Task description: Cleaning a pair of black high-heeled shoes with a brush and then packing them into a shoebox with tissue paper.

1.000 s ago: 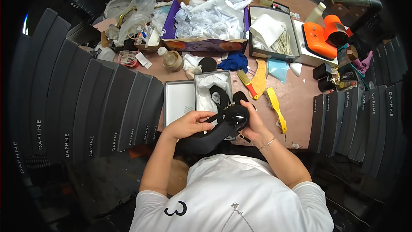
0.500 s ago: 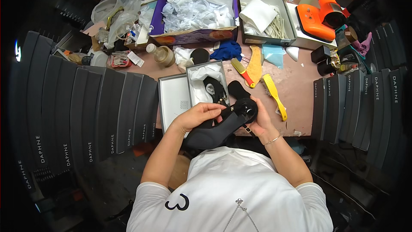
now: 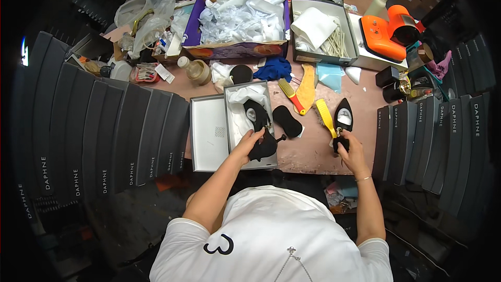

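My right hand [image 3: 352, 152] is closed around the heel end of a black pointed shoe [image 3: 343, 109], which rests on the table at the right with its toe away from me. Beside it lies a yellow-handled brush [image 3: 325, 116]. My left hand [image 3: 248, 145] has its fingers on a second black shoe [image 3: 264, 147], whose heel sticks out to the right. This shoe lies over the open shoebox [image 3: 228, 149], lined with white tissue paper [image 3: 238, 125]. A black oval pad [image 3: 287, 121] is between the two shoes.
A grey box lid [image 3: 206, 138] lies left of the shoebox. Dark shoeboxes stand in rows at left [image 3: 112, 141] and right [image 3: 433, 141]. Farther back are a carton of white paper [image 3: 237, 49], a box of white sticks [image 3: 324, 58], an orange machine [image 3: 383, 39] and a red-yellow brush [image 3: 293, 97].
Both hands held a black shoe close to my body before. My right hand has carried one to the right; my left hand has moved slightly toward the shoebox and the other shoe.
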The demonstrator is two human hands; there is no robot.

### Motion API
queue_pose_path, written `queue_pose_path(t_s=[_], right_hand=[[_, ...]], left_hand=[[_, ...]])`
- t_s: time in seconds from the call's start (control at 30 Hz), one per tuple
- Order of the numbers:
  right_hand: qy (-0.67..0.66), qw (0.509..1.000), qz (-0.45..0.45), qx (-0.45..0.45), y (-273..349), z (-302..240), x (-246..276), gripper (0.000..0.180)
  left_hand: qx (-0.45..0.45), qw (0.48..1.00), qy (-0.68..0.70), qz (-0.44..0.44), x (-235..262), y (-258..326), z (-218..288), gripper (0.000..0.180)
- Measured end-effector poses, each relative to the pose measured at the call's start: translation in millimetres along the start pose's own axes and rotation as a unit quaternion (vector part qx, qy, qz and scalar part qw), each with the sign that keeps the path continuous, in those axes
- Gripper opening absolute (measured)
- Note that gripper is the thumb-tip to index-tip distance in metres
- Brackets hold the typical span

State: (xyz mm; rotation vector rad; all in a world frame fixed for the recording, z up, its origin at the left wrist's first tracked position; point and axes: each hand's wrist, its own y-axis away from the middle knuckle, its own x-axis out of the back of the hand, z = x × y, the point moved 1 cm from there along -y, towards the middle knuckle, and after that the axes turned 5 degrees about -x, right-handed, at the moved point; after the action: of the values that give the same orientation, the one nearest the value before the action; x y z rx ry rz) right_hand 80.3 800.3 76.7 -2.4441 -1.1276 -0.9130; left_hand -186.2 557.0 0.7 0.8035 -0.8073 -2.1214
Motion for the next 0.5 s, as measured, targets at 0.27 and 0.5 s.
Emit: queue_pose_path(t_s=[0.27,0.5], right_hand=[[0.016,0.991,-0.072,0.110,-7.1,-125.7,-31.3,0.088],[-0.014,0.967,-0.108,0.232,-40.5,-188.0,-95.7,0.062]], left_hand=[[0.001,0.984,0.158,-0.078,8.9,41.9,18.7,0.024],[-0.076,0.984,0.123,-0.101,-27.1,102.4,56.2,0.041]])
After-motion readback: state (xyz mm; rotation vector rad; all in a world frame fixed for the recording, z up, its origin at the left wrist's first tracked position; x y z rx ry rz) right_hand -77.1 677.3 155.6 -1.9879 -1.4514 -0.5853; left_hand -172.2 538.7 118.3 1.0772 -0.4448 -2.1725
